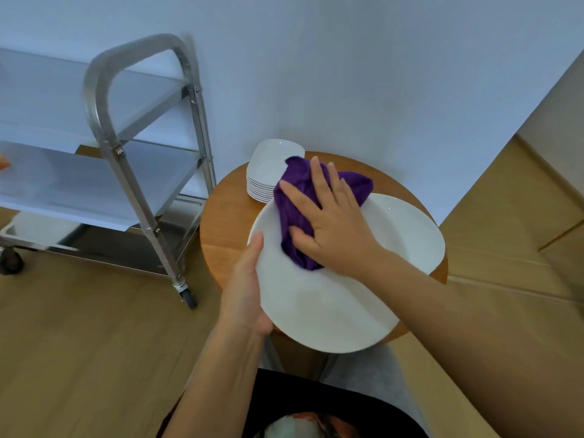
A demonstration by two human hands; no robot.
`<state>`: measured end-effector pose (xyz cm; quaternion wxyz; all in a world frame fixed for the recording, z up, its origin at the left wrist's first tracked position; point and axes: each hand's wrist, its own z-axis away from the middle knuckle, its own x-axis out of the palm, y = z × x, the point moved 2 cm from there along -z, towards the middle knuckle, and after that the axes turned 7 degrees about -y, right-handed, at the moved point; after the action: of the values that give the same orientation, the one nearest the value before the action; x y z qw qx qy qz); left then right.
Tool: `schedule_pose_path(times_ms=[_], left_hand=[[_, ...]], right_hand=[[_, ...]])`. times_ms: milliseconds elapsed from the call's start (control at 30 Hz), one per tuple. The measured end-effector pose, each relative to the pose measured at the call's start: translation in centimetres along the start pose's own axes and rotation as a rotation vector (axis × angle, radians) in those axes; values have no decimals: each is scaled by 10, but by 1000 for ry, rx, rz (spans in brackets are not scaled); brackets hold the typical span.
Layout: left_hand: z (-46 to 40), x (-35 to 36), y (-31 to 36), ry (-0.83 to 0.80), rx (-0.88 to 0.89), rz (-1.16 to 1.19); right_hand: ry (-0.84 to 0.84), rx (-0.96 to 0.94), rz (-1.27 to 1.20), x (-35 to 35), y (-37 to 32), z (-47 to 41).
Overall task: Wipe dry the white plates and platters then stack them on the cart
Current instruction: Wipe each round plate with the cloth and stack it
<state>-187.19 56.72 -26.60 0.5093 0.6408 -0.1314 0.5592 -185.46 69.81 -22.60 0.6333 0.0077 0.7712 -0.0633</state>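
Note:
A large white oval platter [316,308] is tilted above the round wooden table [227,229]. My left hand [245,286] grips its left rim, thumb along the edge. My right hand [328,222] lies flat with spread fingers on a purple cloth [295,197], pressing it onto the platter's upper part. Another white platter [407,232] lies underneath to the right, on the table. A stack of several smaller white plates [268,169] stands at the table's back left, partly hidden by the cloth.
A steel cart [126,159] with three shelves and castors stands to the left of the table, against a pale wall. A white dish [44,229] lies on its bottom shelf. Cardboard boxes [521,200] fill the right side. Wooden floor lies below.

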Motion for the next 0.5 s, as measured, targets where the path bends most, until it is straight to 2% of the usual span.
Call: schedule_pose_path(times_ms=[167, 300, 400, 500], left_hand=[[1, -2, 1, 69, 28, -30], [0, -9, 12, 110, 100, -39], [-2, -10, 13, 71, 126, -61], [-7, -4, 8, 45, 166, -11]], right_hand=[[-17, 152, 85, 0, 18, 9], [-68, 372, 107, 12, 23, 35], [-48, 564, 19, 24, 7, 55], [-26, 616, -119, 34, -32, 65]])
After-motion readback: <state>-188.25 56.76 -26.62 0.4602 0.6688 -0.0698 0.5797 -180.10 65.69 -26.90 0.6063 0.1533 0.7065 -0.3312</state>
